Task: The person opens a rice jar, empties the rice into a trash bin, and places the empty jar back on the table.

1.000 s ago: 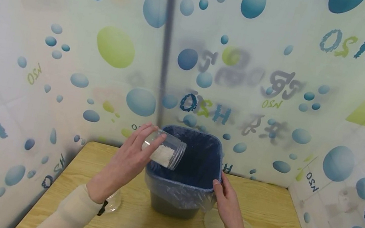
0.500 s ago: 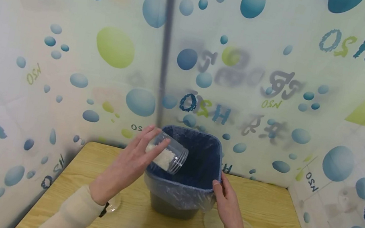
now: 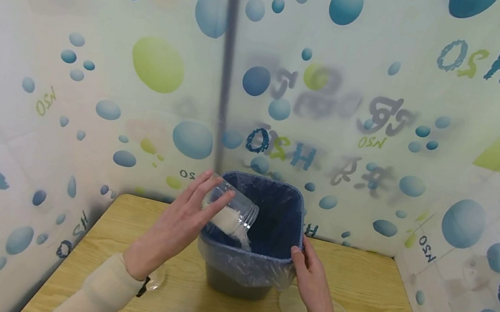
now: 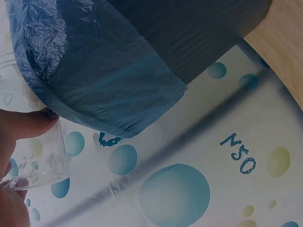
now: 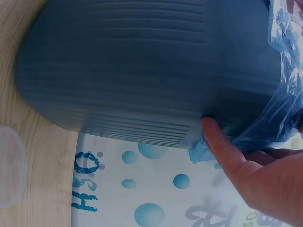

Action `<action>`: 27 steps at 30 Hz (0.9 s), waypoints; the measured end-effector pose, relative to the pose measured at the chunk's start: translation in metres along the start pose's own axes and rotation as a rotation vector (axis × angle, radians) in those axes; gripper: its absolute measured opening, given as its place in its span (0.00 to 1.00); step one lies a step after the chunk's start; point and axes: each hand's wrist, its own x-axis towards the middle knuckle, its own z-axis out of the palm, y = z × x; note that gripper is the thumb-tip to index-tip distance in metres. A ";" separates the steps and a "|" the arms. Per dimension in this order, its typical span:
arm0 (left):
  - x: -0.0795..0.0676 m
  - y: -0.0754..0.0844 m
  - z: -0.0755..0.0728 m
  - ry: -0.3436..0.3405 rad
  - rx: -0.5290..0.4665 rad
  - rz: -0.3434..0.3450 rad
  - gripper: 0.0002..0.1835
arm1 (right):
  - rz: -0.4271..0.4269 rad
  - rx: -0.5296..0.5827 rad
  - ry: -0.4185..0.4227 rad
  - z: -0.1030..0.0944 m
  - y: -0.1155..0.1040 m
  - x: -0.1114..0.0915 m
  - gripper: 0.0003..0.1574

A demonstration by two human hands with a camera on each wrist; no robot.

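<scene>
My left hand [image 3: 177,224] grips a clear plastic jar [image 3: 241,203] by its side, tilted mouth-down over the left rim of a dark blue trash bin [image 3: 234,286]. White grains [image 3: 225,219], perhaps rice, lie along the jar's lower side and spill from its mouth into the bin. A thin see-through bag [image 3: 255,268] lines the bin and folds over its rim. In the left wrist view, the thumb [image 4: 33,123] presses the jar [image 4: 42,158] beside the bag. My right hand [image 3: 314,287] holds the bin's right rim, with a finger [image 5: 220,142] against its outer wall.
Two round translucent lids [image 3: 293,303] lie on the wooden table [image 3: 381,296] near my right wrist. Another clear round item [image 3: 155,277] is partly hidden by my left wrist. A patterned curtain [image 3: 351,207] stands close behind the bin.
My left hand has tipped the jar further down and slightly right. Grains that lay inside it now pour out into the bin. The right hand stays on the rim.
</scene>
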 end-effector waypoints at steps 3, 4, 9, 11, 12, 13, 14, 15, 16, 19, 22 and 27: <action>0.000 0.000 -0.001 -0.003 0.004 -0.004 0.45 | 0.000 0.000 0.000 0.000 0.000 0.000 0.39; 0.000 0.000 -0.001 -0.001 0.004 -0.004 0.45 | 0.000 0.001 -0.001 0.000 -0.001 0.001 0.40; 0.001 -0.001 0.000 0.016 0.014 -0.003 0.45 | 0.003 0.009 -0.004 0.000 -0.001 0.001 0.41; 0.001 -0.002 0.001 0.035 0.014 0.004 0.45 | 0.003 0.011 -0.004 0.000 -0.001 0.002 0.40; 0.002 -0.002 0.001 0.046 0.015 0.008 0.45 | 0.002 0.010 -0.004 0.000 -0.002 0.002 0.40; 0.002 -0.003 0.002 0.060 0.016 0.011 0.45 | 0.002 0.008 -0.003 0.000 -0.002 0.002 0.40; 0.002 -0.004 0.002 0.073 0.018 0.014 0.45 | 0.001 0.007 -0.002 0.000 -0.002 0.002 0.39; 0.003 -0.005 0.001 0.083 0.022 0.014 0.45 | 0.000 0.005 -0.002 0.000 -0.002 0.002 0.39; 0.003 -0.006 0.000 0.092 0.028 0.014 0.45 | -0.002 0.004 -0.002 0.000 -0.002 0.003 0.39; 0.004 -0.008 -0.003 0.076 0.049 0.018 0.45 | -0.008 0.007 -0.004 0.001 -0.002 0.003 0.39; 0.005 -0.007 -0.007 -0.014 0.077 0.045 0.47 | -0.014 0.009 -0.007 0.001 -0.002 0.003 0.39; 0.009 0.000 -0.007 -0.183 0.138 0.125 0.48 | -0.010 0.007 0.001 0.001 0.000 0.001 0.39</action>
